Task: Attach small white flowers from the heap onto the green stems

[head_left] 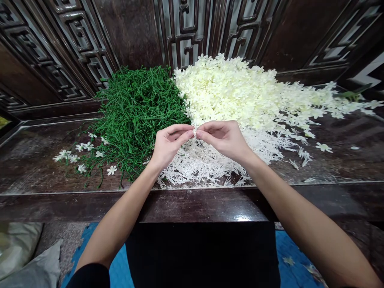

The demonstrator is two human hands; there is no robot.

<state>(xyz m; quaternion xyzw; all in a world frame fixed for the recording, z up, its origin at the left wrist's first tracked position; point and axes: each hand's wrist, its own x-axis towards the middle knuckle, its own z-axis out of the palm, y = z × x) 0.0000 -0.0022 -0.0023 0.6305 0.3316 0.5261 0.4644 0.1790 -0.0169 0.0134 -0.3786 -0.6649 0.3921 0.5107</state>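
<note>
My left hand (170,143) and my right hand (224,138) meet fingertip to fingertip over the piles, each closed in a pinch. Between them shows a tiny whitish piece (195,131), too small to name. Behind my left hand lies a heap of thin green plastic stems (141,108). Cream-white artificial petals (228,88) are piled behind my right hand. Thin white sprigs (207,166) spread on the wood below both hands.
Several assembled white flowers (111,170) lie at the left on the dark wooden bench (339,166). A carved wooden panel (129,32) rises behind. Pale sacks (39,264) rest on the floor at the lower left.
</note>
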